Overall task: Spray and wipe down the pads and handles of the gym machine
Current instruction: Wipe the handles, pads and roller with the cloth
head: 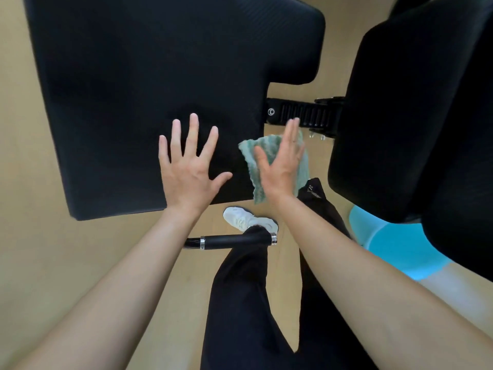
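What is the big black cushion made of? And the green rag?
Big black cushion: probably foam under vinyl or fake leather; it looks matte, with a fine ribbed grain and rounded corners. Green rag: likely microfibre cloth; it looks soft, fuzzy and wavy-striped, and it bends limply.

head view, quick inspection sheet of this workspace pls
surface: large black pad, textured
job's things: green cloth at the pad's right edge; black handle below; second black pad on the right; no spray bottle seen
clutter: nothing seen
hands: left hand flat on the large pad, fingers spread; right hand open, pressing the cloth
cables: nothing seen
surroundings: tan floor, white shoe, turquoise patch
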`<action>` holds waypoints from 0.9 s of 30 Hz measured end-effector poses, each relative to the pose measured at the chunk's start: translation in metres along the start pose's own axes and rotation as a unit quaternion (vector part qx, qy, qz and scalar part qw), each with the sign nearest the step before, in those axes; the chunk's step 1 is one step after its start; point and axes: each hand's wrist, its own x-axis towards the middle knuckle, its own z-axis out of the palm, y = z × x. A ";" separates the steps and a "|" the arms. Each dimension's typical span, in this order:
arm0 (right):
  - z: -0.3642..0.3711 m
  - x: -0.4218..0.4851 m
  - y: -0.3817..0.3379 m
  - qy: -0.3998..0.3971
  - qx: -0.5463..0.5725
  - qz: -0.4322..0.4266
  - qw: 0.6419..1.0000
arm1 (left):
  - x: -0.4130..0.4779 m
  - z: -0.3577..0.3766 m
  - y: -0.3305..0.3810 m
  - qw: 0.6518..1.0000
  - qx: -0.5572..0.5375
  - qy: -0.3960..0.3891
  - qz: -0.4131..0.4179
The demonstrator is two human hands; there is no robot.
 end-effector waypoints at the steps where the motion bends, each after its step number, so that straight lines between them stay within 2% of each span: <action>1: 0.001 0.000 -0.004 -0.036 -0.022 -0.072 0.996 | 0.000 0.001 0.000 1.000 -0.002 0.005 -0.001; 3: 0.004 -0.001 -0.005 -0.081 -0.073 -0.201 0.974 | 0.001 0.003 -0.001 1.000 -0.007 0.014 -0.003; 4: 0.002 -0.001 -0.004 -0.087 -0.088 -0.232 0.965 | 0.001 0.003 -0.002 1.000 -0.007 0.014 -0.003; 6: -0.006 -0.003 0.005 -0.066 -0.129 -0.235 0.961 | 0.001 0.003 -0.002 1.000 -0.008 0.010 -0.003; 8: -0.015 -0.013 0.017 -0.047 -0.203 -0.175 0.962 | 0.001 0.003 -0.001 1.000 -0.008 0.009 -0.005; 10: -0.015 -0.024 0.026 -0.076 -0.267 -0.096 0.956 | 0.002 0.002 -0.001 1.000 -0.010 0.007 -0.005; 12: -0.008 -0.031 0.029 -0.108 -0.309 -0.077 0.942 | 0.002 0.001 -0.001 1.000 -0.013 0.004 -0.005; 15: -0.001 -0.031 0.028 -0.142 -0.341 -0.121 0.921 | 0.002 0.000 -0.002 1.000 -0.027 0.007 -0.007; 18: 0.001 -0.031 0.025 -0.186 -0.363 -0.230 0.884 | -0.002 -0.005 -0.010 0.996 -0.075 0.043 -0.009; 20: 0.003 -0.026 0.018 -0.204 -0.365 -0.307 0.855 | -0.008 -0.010 -0.019 0.994 -0.072 0.065 -0.052; 24: 0.014 0.008 -0.029 -0.225 -0.355 -0.446 0.790 | -0.022 -0.021 -0.042 0.972 -0.034 0.064 -0.226; 27: 0.024 0.051 -0.084 -0.201 -0.357 -0.485 0.772 | -0.029 -0.023 -0.055 0.947 -0.070 0.039 -0.310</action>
